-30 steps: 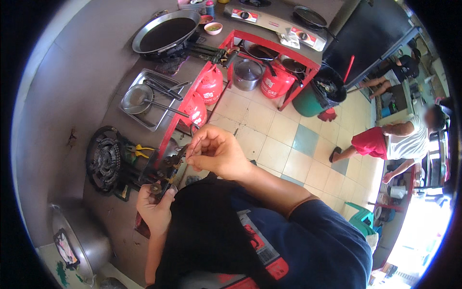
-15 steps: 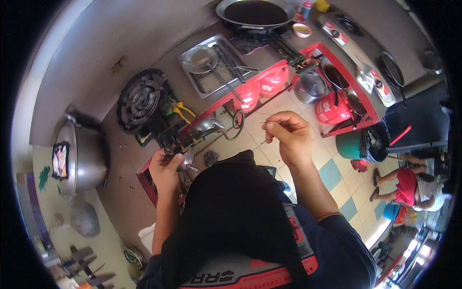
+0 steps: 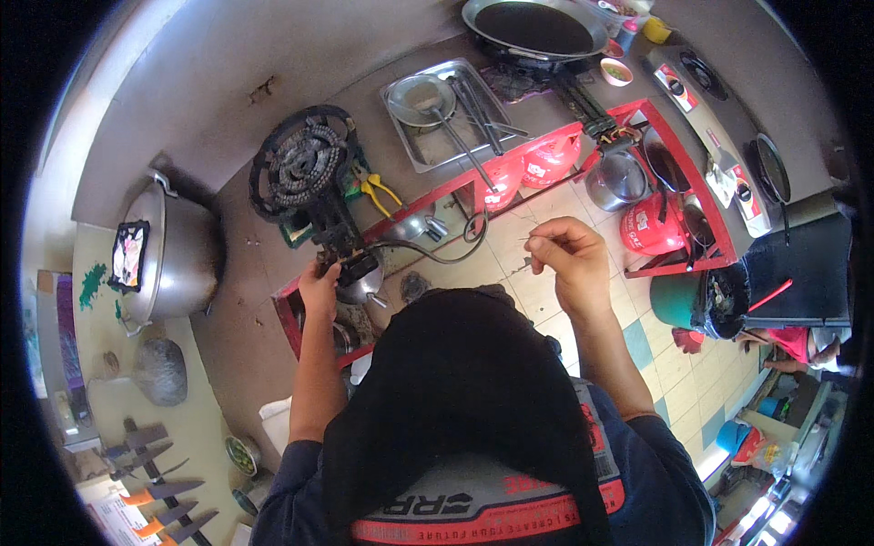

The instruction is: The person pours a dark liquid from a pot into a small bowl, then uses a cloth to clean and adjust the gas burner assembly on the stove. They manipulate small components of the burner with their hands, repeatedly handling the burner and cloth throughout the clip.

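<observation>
A black cast-iron gas burner (image 3: pixel 305 168) sits on the counter at the left. My left hand (image 3: pixel 319 289) is closed on the valve end of its pipe, near the counter's front edge. From that valve a dark gas hose (image 3: pixel 446 261) loops to the right. My right hand (image 3: pixel 572 259) is raised over the floor, apart from the burner. Thumb and forefinger pinch a thin wire-like piece (image 3: pixel 525 239), too fine to make out its exact kind. Yellow-handled pliers (image 3: pixel 381 194) lie beside the burner.
A metal tray (image 3: pixel 423 155) holds a strainer and tongs. Behind it stands a large pan (image 3: pixel 533 29). A big pot (image 3: pixel 173 246) is at left, above several knives (image 3: pixel 164 491). Red gas cylinders (image 3: pixel 653 223) stand under the counter, near a green bin (image 3: pixel 674 298).
The view has shifted, so the counter appears farther right. My left hand now wraps the burner's valve end; my right hand keeps its pinch. Another person at the right is now mostly out of view.
</observation>
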A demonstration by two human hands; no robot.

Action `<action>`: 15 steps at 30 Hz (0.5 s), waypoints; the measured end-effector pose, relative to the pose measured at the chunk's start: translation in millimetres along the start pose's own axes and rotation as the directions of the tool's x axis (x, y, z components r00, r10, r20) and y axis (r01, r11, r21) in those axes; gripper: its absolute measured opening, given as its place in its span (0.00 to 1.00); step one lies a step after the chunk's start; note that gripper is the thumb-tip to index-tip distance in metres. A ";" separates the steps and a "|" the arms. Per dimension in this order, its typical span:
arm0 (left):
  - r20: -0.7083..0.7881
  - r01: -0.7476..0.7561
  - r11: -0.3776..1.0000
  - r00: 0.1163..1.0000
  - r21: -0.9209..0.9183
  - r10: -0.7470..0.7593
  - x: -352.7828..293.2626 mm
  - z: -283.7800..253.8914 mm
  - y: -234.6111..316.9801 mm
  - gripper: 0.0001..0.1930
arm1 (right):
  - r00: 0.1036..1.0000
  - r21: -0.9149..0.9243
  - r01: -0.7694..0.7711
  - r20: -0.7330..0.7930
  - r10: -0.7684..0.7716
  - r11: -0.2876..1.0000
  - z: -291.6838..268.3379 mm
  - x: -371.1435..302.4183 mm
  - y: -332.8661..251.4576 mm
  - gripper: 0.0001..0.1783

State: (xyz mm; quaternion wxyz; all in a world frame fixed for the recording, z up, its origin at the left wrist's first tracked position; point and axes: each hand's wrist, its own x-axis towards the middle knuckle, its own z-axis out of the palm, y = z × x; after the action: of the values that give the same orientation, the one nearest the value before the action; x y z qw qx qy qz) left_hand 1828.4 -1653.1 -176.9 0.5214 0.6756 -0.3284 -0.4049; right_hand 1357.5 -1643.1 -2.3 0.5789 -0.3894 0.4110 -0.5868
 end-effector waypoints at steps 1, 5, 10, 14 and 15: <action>0.006 -0.042 0.999 0.999 -0.010 0.043 0.9 1.5 -3.3 0.10 | 1.000 -0.007 0.004 -0.006 -0.004 1.000 -0.5 1.6 0.4 0.06; 0.023 -0.027 0.999 0.999 -0.044 0.028 7.0 -1.1 -11.3 0.15 | 1.000 0.006 0.017 -0.010 -0.017 1.000 2.2 6.5 6.1 0.06; -0.085 -0.038 0.943 0.994 0.331 0.070 11.2 -14.1 -20.1 0.22 | 0.998 0.003 0.002 0.063 -0.002 1.000 12.1 4.3 15.8 0.07; -0.093 -0.099 0.940 0.986 0.328 0.136 5.0 -22.2 -30.5 0.30 | 0.998 -0.054 -0.016 0.057 0.019 0.998 17.1 3.5 23.3 0.06; -0.086 -0.109 0.934 0.986 0.339 0.146 2.9 -25.4 -32.2 0.31 | 0.998 -0.059 -0.023 0.062 0.027 0.998 19.2 4.7 25.7 0.06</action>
State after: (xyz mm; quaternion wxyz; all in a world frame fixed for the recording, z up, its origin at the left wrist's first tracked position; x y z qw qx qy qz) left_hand 1853.0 -1636.7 -205.5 0.4419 0.7525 -0.4061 -0.2711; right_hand 1384.5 -1648.2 -19.5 0.5871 -0.4193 0.4144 -0.5548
